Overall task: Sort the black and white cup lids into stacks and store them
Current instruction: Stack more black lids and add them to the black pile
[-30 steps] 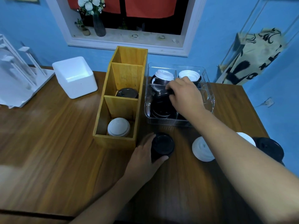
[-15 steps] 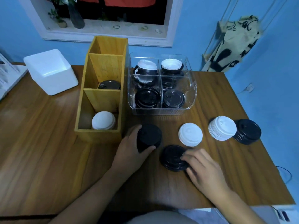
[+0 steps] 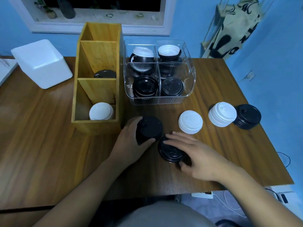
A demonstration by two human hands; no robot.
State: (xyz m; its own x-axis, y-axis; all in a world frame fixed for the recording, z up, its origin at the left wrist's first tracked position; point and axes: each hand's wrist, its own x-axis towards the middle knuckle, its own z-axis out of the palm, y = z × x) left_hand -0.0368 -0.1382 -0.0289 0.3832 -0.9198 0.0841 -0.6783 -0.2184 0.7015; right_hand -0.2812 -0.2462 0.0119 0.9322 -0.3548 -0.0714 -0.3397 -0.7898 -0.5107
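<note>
so, table [image 3: 41, 145]: brown wood, and everything sits on it.
wooden box [image 3: 98, 126]: tall and yellow, with three rooms in a row. white lids [image 3: 101, 111] lie in the near room and a black lid [image 3: 105, 74] lies in the middle room.
clear bin [image 3: 188, 89]: just right of the wooden box, with four rooms. mixed stacks [image 3: 143, 58], black with a white lid on top, fill the two back rooms. front black lids [image 3: 145, 86] fill the two near rooms.
foam box [image 3: 41, 63]: white, at the far left, well apart from the lids.
cloth bag [image 3: 232, 27]: hangs by the blue wall. it has big black marks i cannot read.
left hand [image 3: 129, 145]: fingers and thumb wrap round the tall black stack [image 3: 150, 128], near the wooden box's front corner.
right hand [image 3: 200, 154]: fingers stretched out straight, lying on the flat black lids [image 3: 170, 153].
flat black lids: on the table, just beside the tall black stack. the raised marks on top are too blurry to read.
right white stack [image 3: 222, 114]: on the table, touching the far black stack [image 3: 248, 116].
middle white stack [image 3: 190, 122]: on the table, between the right hand and the clear bin.
</note>
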